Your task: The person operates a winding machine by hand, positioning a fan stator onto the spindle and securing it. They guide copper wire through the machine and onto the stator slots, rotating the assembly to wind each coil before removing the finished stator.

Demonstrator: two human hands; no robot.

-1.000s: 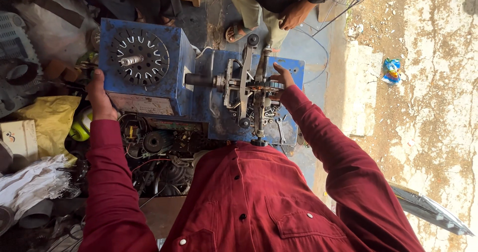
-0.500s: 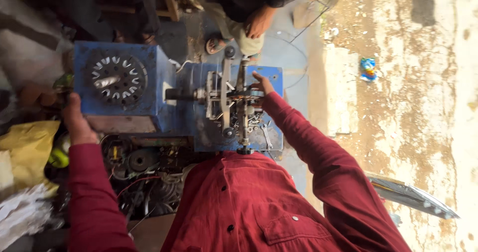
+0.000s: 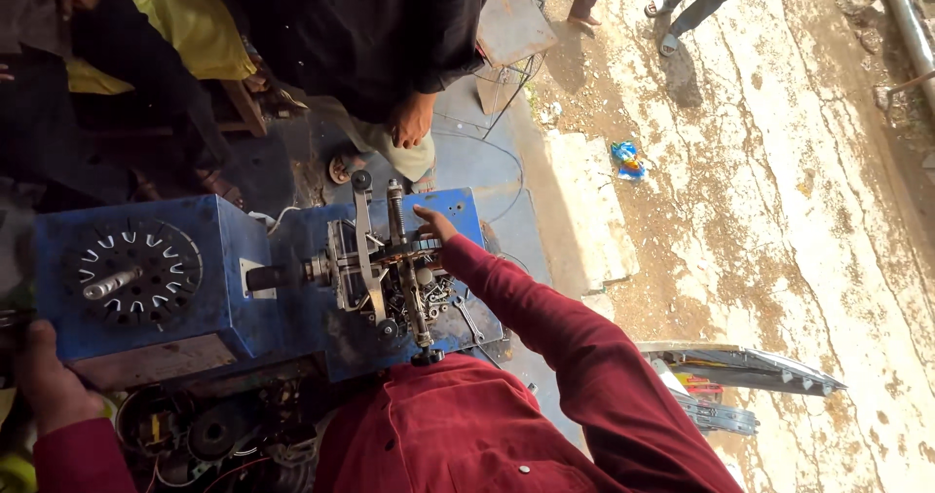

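A blue winding machine (image 3: 229,288) stands in front of me, with a round slotted dial (image 3: 131,271) on its left box. To the right of the box is a metal frame of rods and arms (image 3: 385,269) on a shaft. My left hand (image 3: 44,381) curls around the lower left end of the blue box. My right hand (image 3: 433,225) reaches over the far side of the metal frame, fingers closed on its dark toothed part. Both my sleeves are dark red.
Another person in dark clothes stands across the machine, one hand (image 3: 414,118) hanging near it. Motor parts and wire coils (image 3: 214,435) lie below the box. A metal plate (image 3: 511,20), a blue wrapper (image 3: 628,159) and metal strips (image 3: 740,381) lie on the concrete ground to the right.
The view has tilted toward the far side, so more of the other person shows. My hands keep their places on the machine.
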